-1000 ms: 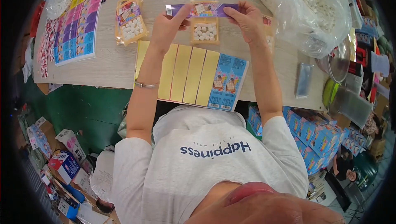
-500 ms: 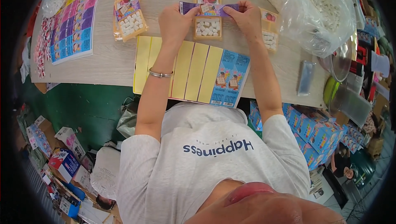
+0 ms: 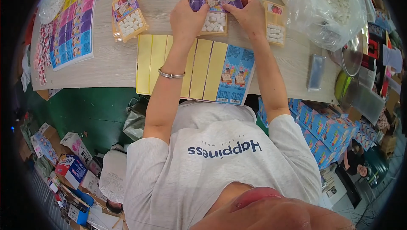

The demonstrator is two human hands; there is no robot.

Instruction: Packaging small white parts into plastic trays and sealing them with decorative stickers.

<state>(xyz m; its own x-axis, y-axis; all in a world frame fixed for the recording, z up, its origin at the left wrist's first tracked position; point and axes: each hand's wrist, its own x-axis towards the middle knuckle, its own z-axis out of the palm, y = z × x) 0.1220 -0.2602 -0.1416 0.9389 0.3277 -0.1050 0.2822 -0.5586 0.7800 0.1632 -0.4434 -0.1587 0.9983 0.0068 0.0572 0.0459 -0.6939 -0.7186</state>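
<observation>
A purple sticker label [image 3: 216,4] stretches between my two hands, across the middle of a yellow plastic tray [image 3: 225,28] with small white pieces in it. My left hand [image 3: 185,19] pinches the label's left end, and my right hand [image 3: 247,14] pinches its right end. The label's middle lies against the tray, while both ends still stick out past its sides. Just below sits a sheet of labels [image 3: 186,69], mostly bare yellow backing with two blue labels left at its right. To my left rests a stack of similar trays [image 3: 130,16] bearing a purple label.
Another yellow tray [image 3: 275,26] sits right of my right hand. Clear plastic bags of white pieces [image 3: 326,9] fill the far right. Colourful label sheets [image 3: 78,24] lie at the left. A clear box [image 3: 315,73] stands near the right edge, with blue cartons [image 3: 324,132] below.
The label has come down onto the tray, its ends now bending at the sides. My hands have drawn closer together around it.
</observation>
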